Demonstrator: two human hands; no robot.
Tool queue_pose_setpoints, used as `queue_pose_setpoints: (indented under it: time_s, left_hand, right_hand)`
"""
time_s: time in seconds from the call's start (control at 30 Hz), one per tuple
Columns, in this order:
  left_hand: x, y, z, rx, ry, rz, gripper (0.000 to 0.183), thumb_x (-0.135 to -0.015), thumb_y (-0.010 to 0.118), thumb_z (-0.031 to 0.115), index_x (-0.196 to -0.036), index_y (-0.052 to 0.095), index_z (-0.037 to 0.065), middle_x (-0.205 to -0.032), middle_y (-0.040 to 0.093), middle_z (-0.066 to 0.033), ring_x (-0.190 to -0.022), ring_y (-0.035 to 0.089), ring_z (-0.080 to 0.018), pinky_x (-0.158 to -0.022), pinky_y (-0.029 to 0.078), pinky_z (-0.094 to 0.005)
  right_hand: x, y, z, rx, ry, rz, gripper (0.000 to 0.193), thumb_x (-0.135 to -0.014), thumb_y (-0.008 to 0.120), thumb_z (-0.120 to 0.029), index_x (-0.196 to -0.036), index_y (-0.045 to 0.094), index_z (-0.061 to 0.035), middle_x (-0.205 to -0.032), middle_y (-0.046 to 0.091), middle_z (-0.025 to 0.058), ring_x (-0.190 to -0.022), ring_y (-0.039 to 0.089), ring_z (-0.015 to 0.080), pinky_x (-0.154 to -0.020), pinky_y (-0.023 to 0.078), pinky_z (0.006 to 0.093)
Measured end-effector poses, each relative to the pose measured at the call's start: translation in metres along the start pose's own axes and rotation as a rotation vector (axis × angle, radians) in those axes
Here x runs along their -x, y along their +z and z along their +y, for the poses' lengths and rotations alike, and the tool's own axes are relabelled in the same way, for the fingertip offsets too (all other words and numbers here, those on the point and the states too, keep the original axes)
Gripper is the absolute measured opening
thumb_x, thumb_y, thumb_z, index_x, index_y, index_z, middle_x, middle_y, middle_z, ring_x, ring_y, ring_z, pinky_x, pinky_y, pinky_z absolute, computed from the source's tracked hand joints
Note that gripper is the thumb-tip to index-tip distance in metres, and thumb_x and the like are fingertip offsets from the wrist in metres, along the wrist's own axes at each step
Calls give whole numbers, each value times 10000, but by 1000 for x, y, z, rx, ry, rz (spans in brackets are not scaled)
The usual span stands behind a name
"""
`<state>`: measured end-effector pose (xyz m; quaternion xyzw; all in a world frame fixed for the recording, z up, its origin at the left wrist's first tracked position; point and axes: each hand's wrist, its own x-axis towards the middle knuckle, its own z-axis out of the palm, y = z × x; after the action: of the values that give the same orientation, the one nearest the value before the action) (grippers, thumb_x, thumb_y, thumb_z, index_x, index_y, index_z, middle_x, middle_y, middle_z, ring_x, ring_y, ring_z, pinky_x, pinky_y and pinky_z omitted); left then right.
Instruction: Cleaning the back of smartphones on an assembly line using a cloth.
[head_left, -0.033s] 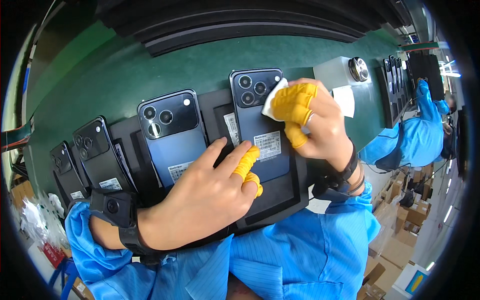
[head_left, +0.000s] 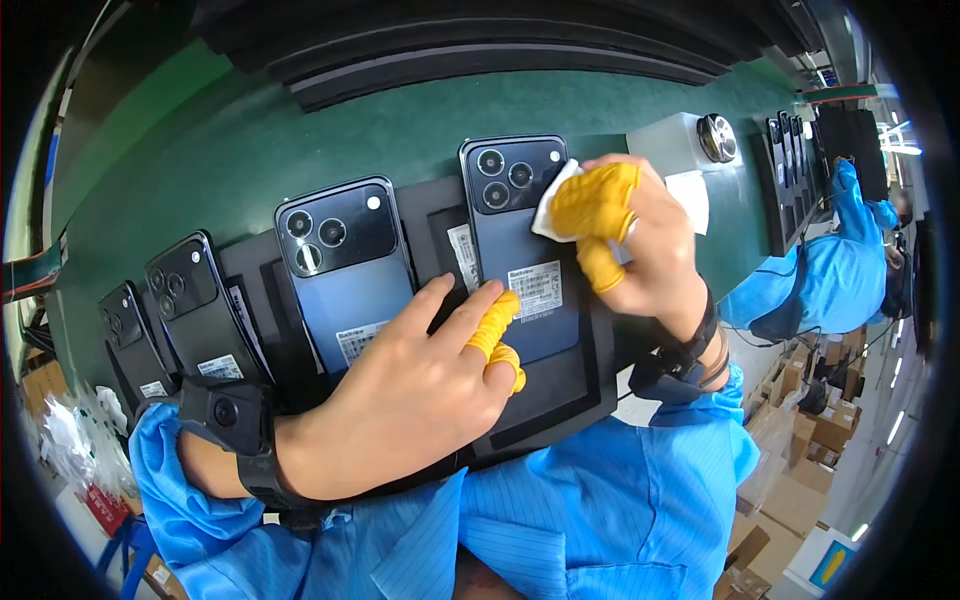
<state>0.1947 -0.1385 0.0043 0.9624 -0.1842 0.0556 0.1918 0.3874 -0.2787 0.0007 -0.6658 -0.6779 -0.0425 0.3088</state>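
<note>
A blue smartphone (head_left: 540, 330) lies back up in the dark tray (head_left: 600, 385), its black camera panel at the far end and a white label lower down. My right hand (head_left: 655, 235), with yellow finger cots, is closed on a folded white wiping cloth (head_left: 548, 216). The cloth touches the phone's right edge just below the camera panel. My left hand (head_left: 410, 390) lies over the phone's left side with fingers stretched out; yellow cots cover the thumb and a finger resting there. Left of it, another blue smartphone (head_left: 345, 285) sits in the tray.
Two more phones (head_left: 185, 290) lie farther left. Beyond the right hand stand a whitish container with a round metal top (head_left: 715, 138) and a white sheet (head_left: 688, 202) on the green table (head_left: 420, 130). Black trays (head_left: 500, 50) line the back. A blue-clad person (head_left: 830, 280) works at right.
My right hand and the cloth have shifted slightly to the right, along with the wrist. My left hand and the phones have stayed in place.
</note>
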Motion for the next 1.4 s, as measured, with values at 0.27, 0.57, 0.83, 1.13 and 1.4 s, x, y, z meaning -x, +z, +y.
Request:
queue_pose_setpoints:
  time_s: [0.27,0.57,0.83,1.13,1.4]
  left_hand:
    - [-2,2,-2,-6,26,13,216,-754,638,202,-678,597,4,-992,650,-194,-1115,563,-300,-928,442,-454]
    - [-3,1,0,18,1,15,232,-749,644,212,-670,601,-1,-978,650,-192,-1109,564,-303,-923,446,-458]
    - [-1,3,-1,8,17,26,230,-753,641,215,-686,601,-2,-1009,639,-193,-1106,558,-305,-921,445,-451]
    - [1,2,-3,-3,17,10,243,-769,642,232,-703,606,1,-1018,636,-185,-1103,556,-293,-925,441,-438]
    - [4,-16,-12,13,34,9,267,-765,666,276,-702,607,23,-1055,641,-158,-1091,581,-259,-942,437,-435]
  right_hand:
    - [-8,15,10,48,6,30,173,-620,694,13,-785,644,-6,-767,648,125,-717,638,278,-866,502,419]
    - [-5,-13,8,-8,39,-30,162,-605,611,13,-760,641,-24,-748,651,101,-698,630,278,-852,491,420]
    - [-34,18,16,41,-75,89,192,-662,695,1,-850,660,-17,-866,680,112,-810,651,278,-865,497,387]
    - [-9,15,13,-89,-175,9,140,-564,693,-5,-692,638,2,-718,618,116,-727,641,281,-819,522,432]
    - [26,-1,-7,-176,172,163,241,-684,653,28,-920,679,-8,-949,682,119,-907,653,277,-880,474,406]
